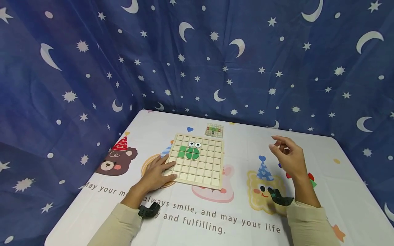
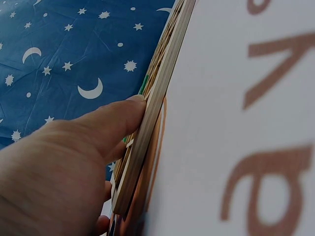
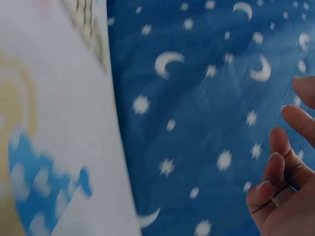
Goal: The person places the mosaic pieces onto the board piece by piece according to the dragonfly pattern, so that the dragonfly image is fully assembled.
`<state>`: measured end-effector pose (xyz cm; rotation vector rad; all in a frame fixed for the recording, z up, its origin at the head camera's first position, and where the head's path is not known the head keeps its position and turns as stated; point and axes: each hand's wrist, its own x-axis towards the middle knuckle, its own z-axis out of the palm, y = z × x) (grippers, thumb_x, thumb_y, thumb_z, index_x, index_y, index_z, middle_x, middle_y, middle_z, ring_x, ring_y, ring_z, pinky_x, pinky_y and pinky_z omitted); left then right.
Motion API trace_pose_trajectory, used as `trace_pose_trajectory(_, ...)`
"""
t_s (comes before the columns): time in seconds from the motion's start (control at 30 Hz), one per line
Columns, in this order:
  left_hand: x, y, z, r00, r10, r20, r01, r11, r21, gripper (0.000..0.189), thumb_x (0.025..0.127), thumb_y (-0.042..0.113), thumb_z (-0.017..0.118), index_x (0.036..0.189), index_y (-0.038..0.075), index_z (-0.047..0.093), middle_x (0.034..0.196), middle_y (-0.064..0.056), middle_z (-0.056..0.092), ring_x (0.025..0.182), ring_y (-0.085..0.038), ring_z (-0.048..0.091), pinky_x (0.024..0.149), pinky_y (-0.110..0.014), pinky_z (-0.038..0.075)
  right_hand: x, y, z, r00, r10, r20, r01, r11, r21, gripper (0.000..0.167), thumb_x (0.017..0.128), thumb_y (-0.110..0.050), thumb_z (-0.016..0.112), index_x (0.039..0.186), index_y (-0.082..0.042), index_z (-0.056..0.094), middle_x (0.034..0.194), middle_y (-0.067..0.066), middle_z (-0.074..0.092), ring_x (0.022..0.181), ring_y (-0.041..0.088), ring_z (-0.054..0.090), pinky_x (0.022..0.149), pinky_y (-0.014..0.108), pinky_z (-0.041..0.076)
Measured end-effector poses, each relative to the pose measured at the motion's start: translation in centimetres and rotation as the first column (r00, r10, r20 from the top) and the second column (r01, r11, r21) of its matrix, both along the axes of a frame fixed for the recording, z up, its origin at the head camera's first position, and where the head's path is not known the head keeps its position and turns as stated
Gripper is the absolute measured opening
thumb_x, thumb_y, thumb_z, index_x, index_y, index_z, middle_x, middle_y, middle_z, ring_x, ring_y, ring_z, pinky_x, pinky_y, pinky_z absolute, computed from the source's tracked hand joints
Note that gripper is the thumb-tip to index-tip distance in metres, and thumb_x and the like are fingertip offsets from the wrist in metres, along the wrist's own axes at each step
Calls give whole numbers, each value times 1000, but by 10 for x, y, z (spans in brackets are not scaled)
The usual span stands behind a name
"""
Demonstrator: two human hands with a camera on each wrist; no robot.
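At left, a person's left hand lay with fingers spread across the left edge of a square, pale wooden board divided into grid cells, bracing it without gripping. Such bracing seemed best done with light pressure on the frame, fingertips clear of the cells. At centre, flat green pieces, some square-edged and some rounded, filled adjoining cells, with two round white eye pieces just beyond. Any further piece looked likely to seat best if lowered level and square to its cell; a tilted one could have jostled its neighbours. On the far side, a small printed card bearing a red-and-green gridded figure lay handy for checking colour and position. At right, the person's right hand hung raised, a narrow gap between thumb and index finger, the other fingers loosely curled; no piece showed in it. A pinch by the edges appeared to suit pieces so flat.

The board touched the left hand, lying mostly to its right, and sat well apart from the right hand, to that hand's left. Loose red and green pieces lay near the right forearm, partly hidden by it, on a white tablecloth with cartoon prints; their number could not be told.
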<state>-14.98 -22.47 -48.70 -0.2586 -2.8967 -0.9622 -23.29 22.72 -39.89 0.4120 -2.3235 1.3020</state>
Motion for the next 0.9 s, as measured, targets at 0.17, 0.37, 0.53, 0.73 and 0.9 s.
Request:
trace_pose_trajectory(0.17, 0, 0, 0, 1000, -1, 14, 1, 1000, -10, 57, 83, 39, 74, 134, 17, 61, 153, -12, 32, 141, -40, 16, 106, -63, 15, -6, 24, -20, 987, -135, 91, 134, 991, 8, 36, 92, -20, 68, 125, -7, 65, 93, 4, 55, 74, 17, 45, 62, 20, 38)
trace_pose_trajectory(0.37, 0, 0, 1, 1000, 1, 22, -1, 1000, -5, 57, 83, 39, 74, 134, 18, 61, 154, -11, 31, 141, -40, 14, 107, -63, 15, -13, 44, -38, 952, -238, 193, 248, 968, -31, 37, 93, -26, 66, 127, -12, 64, 96, 2, 56, 84, 14, 45, 66, 19, 38)
trace_pose_trajectory(0.53, 0, 0, 0, 1000, -3, 14, 3, 1000, -10, 57, 83, 40, 74, 134, 17, 61, 153, -12, 32, 141, -40, 15, 107, -63, 15, -15, 56, -49, 910, -291, 297, 301, 954, 12, 45, 94, -34, 63, 134, -13, 59, 105, 6, 56, 93, 16, 44, 71, 23, 38)
trace_pose_trajectory(0.73, 1, 0, -1, 1000, -7, 16, 7, 1000, -12, 57, 83, 39, 74, 134, 17, 61, 153, -12, 31, 141, -40, 15, 107, -62, 15, -19, 65, -66, 843, -331, 425, 328, 941, 84, 44, 95, -32, 62, 134, -11, 58, 114, 11, 56, 95, 21, 44, 60, 20, 43)
trace_pose_trajectory(0.9, 0, 0, 1, 1000, -7, 13, 7, 1000, -8, 57, 83, 39, 73, 134, 17, 61, 153, -13, 32, 141, -40, 15, 107, -63, 14, -23, 70, -77, 827, -323, 460, 282, 946, 157, 43, 96, -25, 60, 134, -6, 57, 120, 21, 54, 99, 32, 48, 62, 21, 46)
